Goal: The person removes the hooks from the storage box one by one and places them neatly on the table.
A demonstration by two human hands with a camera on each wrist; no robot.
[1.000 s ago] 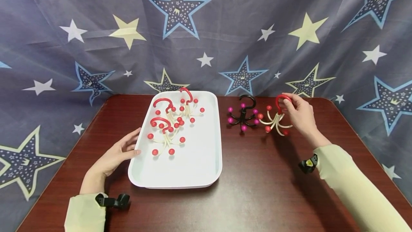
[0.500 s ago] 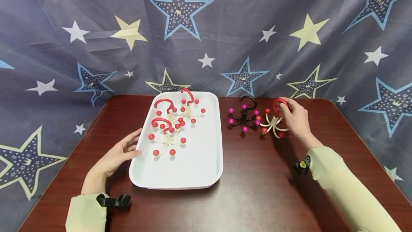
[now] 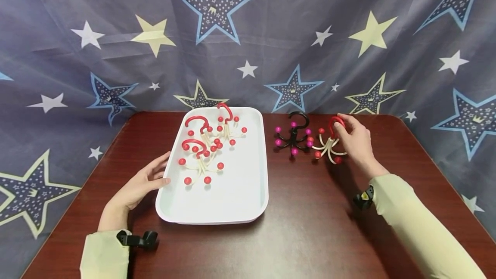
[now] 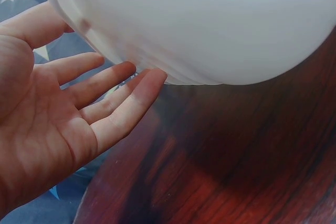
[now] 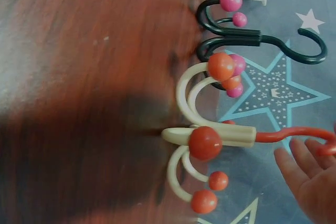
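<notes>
My right hand [image 3: 355,139] pinches the red hook of a cream rotating hook hanger [image 3: 329,147] with several curved arms ending in red balls. It stands upright on the table, as far as I can tell. Close to its left is a black hook hanger [image 3: 293,134] with magenta balls; in the right wrist view their balls overlap. My left hand [image 3: 143,180] holds the left rim of a white tray [image 3: 240,184], thumb over the edge and fingers against the outer wall. Inside the tray are three more hangers [image 3: 201,167], cream with red hooks and balls, grouped at its left and back.
The brown wooden table [image 3: 310,236] carries everything. A dark star-patterned curtain [image 3: 255,46] hangs right behind its back edge. A black wrist strap [image 3: 137,240] is on the left sleeve and a wrist camera [image 3: 364,198] on the right.
Over the second, my right hand has brought the cream hanger slightly left and down, closer to the black one. The left hand and tray have stayed put; the view has shifted a little.
</notes>
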